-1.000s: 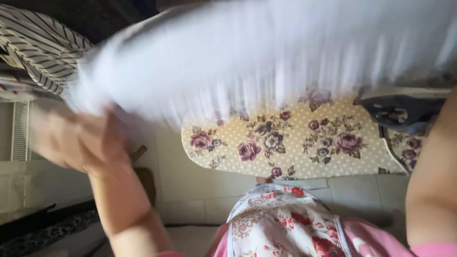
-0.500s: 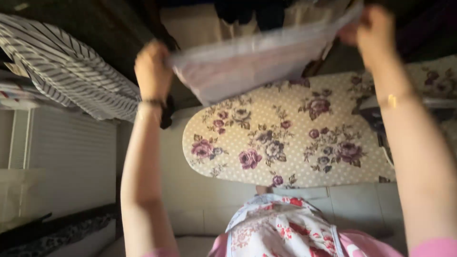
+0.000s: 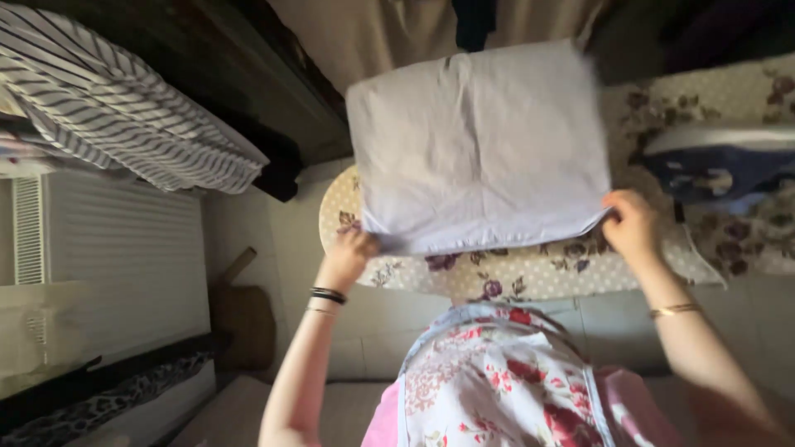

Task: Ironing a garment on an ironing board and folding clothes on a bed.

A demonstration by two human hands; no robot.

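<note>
A pale lilac cloth (image 3: 480, 149) lies spread flat over the floral, dotted ironing board (image 3: 530, 277). My left hand (image 3: 352, 248) grips its near left corner, with black bands on that wrist. My right hand (image 3: 631, 225) pinches its near right corner, a gold bangle on the wrist. The cloth hides most of the board's middle.
A blue and white iron (image 3: 716, 165) rests on the board's right end. A striped garment (image 3: 116, 116) hangs at upper left above a white radiator (image 3: 116, 265). A wooden object (image 3: 244, 314) stands on the tiled floor by the board. My floral apron (image 3: 497, 381) fills the bottom centre.
The cloth was shaken in the air, then held high between both raised hands. Now both hands have come down and the cloth lies spread over the board.
</note>
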